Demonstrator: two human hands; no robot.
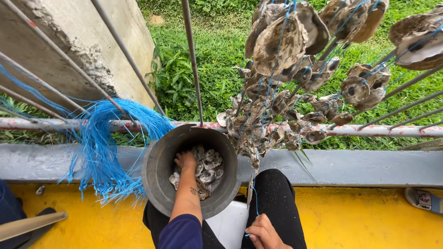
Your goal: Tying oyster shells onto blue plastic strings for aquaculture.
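While the left hand [185, 160] digs, grip unclear, among bucket [159, 184] shells [210, 168], yellow floor [360, 216] meets railing [369, 130].

One grey bucket [159, 177], one blue twine bundle [108, 138], two hands [185, 160], many strung shells [277, 44]

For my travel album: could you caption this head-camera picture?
Left hand reaches into a grey bucket of oyster shells; right hand holds blue string beside strung shells.

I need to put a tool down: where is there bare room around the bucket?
Bare yellow floor lies right of the knee, and the grey ledge beyond it. Crowded: bucket, blue strings, hanging shells.
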